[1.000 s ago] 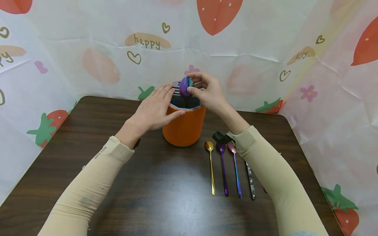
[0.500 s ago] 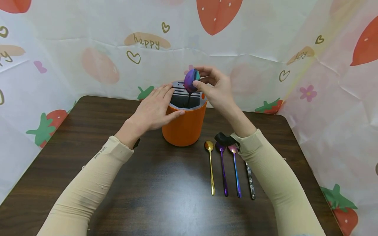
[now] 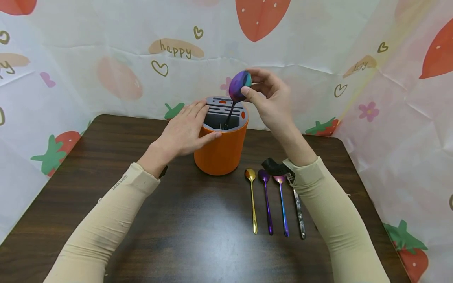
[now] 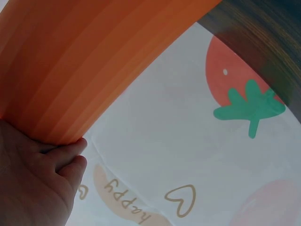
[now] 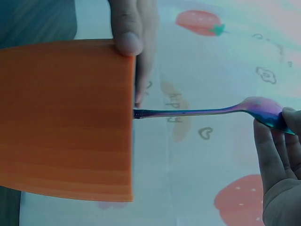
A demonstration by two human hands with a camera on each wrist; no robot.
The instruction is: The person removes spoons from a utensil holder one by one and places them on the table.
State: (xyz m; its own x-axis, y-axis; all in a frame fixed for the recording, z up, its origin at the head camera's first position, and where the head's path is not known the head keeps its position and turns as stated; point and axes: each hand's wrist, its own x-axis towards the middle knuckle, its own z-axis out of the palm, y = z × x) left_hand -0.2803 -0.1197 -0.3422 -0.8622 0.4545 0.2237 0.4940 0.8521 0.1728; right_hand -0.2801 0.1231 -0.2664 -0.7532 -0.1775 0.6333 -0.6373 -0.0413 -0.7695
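Hands (image 3: 263, 98) grip spoon (image 3: 239, 85) and holder (image 3: 221, 147); backdrop (image 3: 106, 59) reads "happy".

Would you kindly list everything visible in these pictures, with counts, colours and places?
Holder: one, orange with a grey slotted top, at the middle of the table.
Rainbow spoon: one, purple-blue-teal, bowl pinched above the holder, handle reaching down into its opening.
Gold spoon: one, lying right of the holder, leftmost of the row.
Purple spoon: one, next in the row.
Blue-pink spoon: one, third in the row.
Dark speckled utensil: one, rightmost, its head hidden by the sleeve.
Table: one, dark brown wood.
Backdrop: white sheet with strawberries, hearts and "happy", behind and at both sides.
Left hand: rests against the holder's side, fingers straight, thumb along its front.
Right hand: pinches the rainbow spoon's bowl.
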